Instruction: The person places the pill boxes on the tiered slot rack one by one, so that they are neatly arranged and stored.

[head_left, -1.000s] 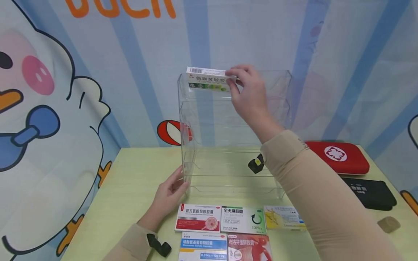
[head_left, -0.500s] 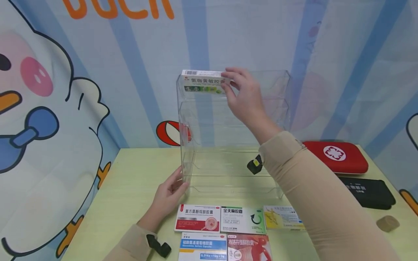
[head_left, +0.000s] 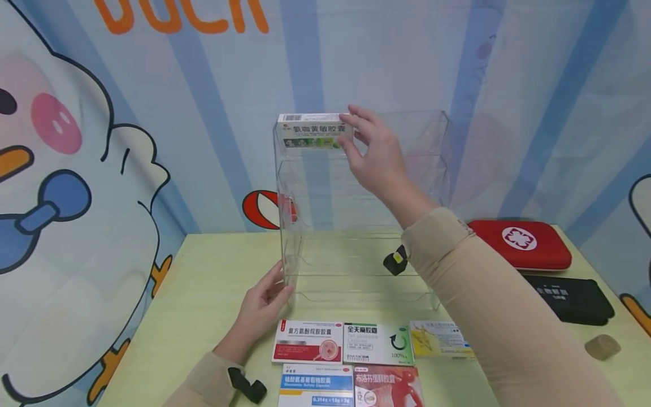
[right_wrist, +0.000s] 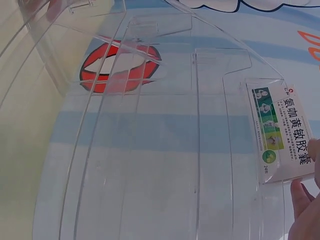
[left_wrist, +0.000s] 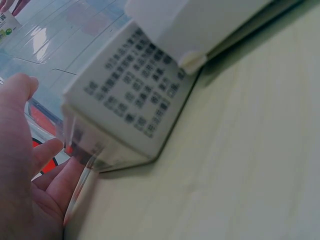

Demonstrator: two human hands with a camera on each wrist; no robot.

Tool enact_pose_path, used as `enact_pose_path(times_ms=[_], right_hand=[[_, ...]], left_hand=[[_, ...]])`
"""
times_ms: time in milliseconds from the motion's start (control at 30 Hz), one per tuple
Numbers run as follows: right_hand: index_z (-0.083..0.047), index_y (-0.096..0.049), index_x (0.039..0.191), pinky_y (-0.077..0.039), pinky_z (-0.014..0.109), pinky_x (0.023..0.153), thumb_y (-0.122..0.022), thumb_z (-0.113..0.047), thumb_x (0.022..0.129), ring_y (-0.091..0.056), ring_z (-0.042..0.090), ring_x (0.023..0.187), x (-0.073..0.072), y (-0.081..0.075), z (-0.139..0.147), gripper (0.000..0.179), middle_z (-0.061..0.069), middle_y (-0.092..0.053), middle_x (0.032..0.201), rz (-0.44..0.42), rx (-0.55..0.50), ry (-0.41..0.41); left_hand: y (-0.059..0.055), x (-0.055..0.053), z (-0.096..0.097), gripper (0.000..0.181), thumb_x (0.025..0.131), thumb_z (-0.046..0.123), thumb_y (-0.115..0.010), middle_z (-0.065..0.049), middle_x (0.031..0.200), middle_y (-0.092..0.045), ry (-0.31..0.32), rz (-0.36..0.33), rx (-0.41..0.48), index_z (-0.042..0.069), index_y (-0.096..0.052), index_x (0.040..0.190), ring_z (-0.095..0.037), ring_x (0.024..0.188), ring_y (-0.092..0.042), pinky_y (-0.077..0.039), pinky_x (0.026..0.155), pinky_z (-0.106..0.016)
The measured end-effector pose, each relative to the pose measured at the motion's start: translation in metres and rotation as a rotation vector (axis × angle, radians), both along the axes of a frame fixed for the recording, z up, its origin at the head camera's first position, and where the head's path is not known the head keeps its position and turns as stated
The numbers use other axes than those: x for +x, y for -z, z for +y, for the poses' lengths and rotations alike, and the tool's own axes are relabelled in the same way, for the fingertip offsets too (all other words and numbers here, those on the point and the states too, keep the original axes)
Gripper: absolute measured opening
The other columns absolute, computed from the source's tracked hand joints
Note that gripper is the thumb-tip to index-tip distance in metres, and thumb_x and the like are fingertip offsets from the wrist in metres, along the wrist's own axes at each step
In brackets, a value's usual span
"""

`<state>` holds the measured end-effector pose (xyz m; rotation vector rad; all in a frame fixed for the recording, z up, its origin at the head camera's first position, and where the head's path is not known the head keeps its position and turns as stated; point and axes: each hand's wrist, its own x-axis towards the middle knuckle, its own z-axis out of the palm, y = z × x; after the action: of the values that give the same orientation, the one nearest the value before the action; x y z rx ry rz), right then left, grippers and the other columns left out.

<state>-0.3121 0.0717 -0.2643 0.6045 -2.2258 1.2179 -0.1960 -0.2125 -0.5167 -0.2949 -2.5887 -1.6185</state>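
A white-and-green medicine box (head_left: 315,131) stands at the left end of the top tier of a clear tiered rack (head_left: 351,275). My right hand (head_left: 376,150) pinches the box by its right end, thumb in front. The right wrist view shows the box (right_wrist: 282,132) lying behind the clear tier wall, with only part of my right hand (right_wrist: 307,200) in frame. Low down, my left hand (head_left: 264,299) holds the rack's left side edge. In the left wrist view, my left hand (left_wrist: 35,165) has its fingers at that edge, beside a box with printed text (left_wrist: 135,85).
Several medicine boxes lie flat before the rack, among them a red-and-white one (head_left: 307,341), a green-and-white one (head_left: 376,343) and a blue-and-white one (head_left: 316,384). At right are a red case (head_left: 539,246), a black pouch (head_left: 574,299) and a small tan block (head_left: 602,347).
The right hand has moved the box slightly left and down, and the box now sits level at the top tier's left corner. The left hand has stayed at the rack's side.
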Motion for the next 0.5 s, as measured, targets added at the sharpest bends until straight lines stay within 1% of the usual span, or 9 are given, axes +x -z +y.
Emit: enact_pose_path(times_ms=[167, 300, 400, 500], right_hand=[[-0.006, -0.062, 0.154, -0.056, 0.032, 0.121, -0.073, -0.020, 0.108, -0.055, 0.027, 0.154, 0.008, 0.006, -0.001, 0.049, 0.011, -0.051, 0.169, 0.002, -0.081, -0.006], [-0.002, -0.064, 0.151, -0.058, 0.034, 0.118, -0.075, -0.016, 0.106, -0.062, 0.030, 0.144, 0.019, 0.014, 0.002, 0.048, 0.013, -0.057, 0.162, 0.041, -0.157, -0.039], [0.001, -0.064, 0.148, -0.060, 0.038, 0.115, -0.077, -0.011, 0.104, -0.065, 0.034, 0.139, 0.031, 0.021, 0.006, 0.048, 0.016, -0.061, 0.154, 0.089, -0.182, -0.081], [0.003, -0.064, 0.147, -0.062, 0.040, 0.113, -0.078, -0.008, 0.102, -0.069, 0.036, 0.134, 0.043, 0.031, 0.013, 0.048, 0.019, -0.064, 0.149, 0.147, -0.155, -0.115]], left_hand=[[0.001, 0.000, 0.000, 0.068, 0.110, 0.027, -0.070, -0.012, 0.159, -0.065, -0.002, 0.014, -0.001, 0.032, -0.042, 0.171, -0.037, 0.142, -0.068, -0.058, 0.116, -0.050], [0.002, 0.000, 0.000, 0.068, 0.109, 0.027, -0.071, -0.011, 0.159, -0.065, -0.005, 0.017, -0.007, 0.033, -0.042, 0.171, -0.036, 0.142, -0.068, -0.059, 0.115, -0.047], [0.002, 0.000, -0.001, 0.068, 0.109, 0.027, -0.071, -0.011, 0.158, -0.066, -0.001, 0.024, -0.010, 0.032, -0.042, 0.171, -0.035, 0.142, -0.068, -0.060, 0.115, -0.046], [0.002, 0.000, -0.001, 0.068, 0.109, 0.027, -0.071, -0.012, 0.157, -0.066, 0.003, 0.033, 0.000, 0.032, -0.042, 0.171, -0.036, 0.140, -0.069, -0.060, 0.114, -0.046]])
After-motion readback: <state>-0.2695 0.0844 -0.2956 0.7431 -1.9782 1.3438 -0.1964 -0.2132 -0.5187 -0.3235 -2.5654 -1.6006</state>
